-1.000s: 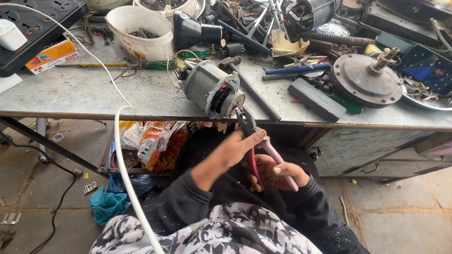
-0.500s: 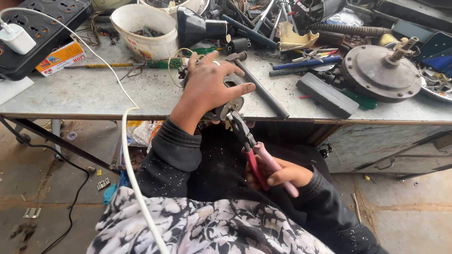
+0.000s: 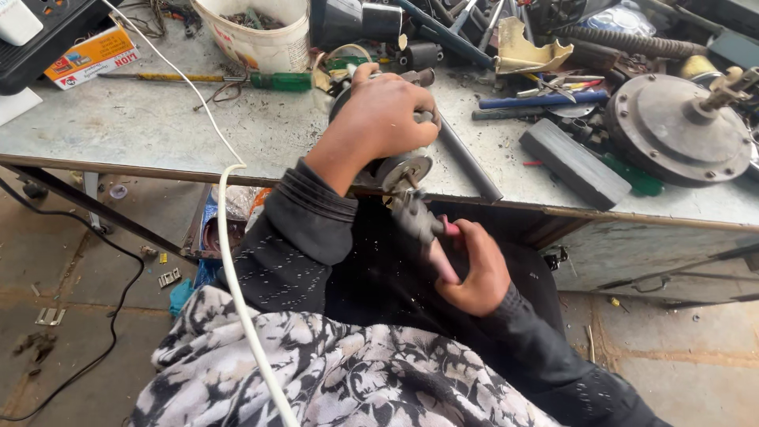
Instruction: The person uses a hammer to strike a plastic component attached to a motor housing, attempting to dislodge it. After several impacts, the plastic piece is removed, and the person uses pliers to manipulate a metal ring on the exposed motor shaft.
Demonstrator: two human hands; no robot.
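My left hand (image 3: 385, 119) is clamped over a small grey electric motor (image 3: 402, 168) that sits at the front edge of the grey workbench (image 3: 142, 130). Only the motor's round end face and shaft show below my fingers. My right hand (image 3: 473, 269) grips the pink handles of a pair of pliers (image 3: 417, 223) below the bench edge. The pliers' jaws point up at the motor's shaft end and look blurred.
A dark flat bar (image 3: 575, 162) and a thin black rod (image 3: 468, 162) lie right of the motor. A round metal motor housing (image 3: 680, 130) stands far right. A white bucket (image 3: 257, 39), a green-handled screwdriver (image 3: 237, 79) and mixed tools crowd the back. A white cable (image 3: 229, 261) hangs off the bench.
My left hand moved from near the pliers up onto the motor and closed over it. The pliers came up to the motor's shaft. The view has moved closer.
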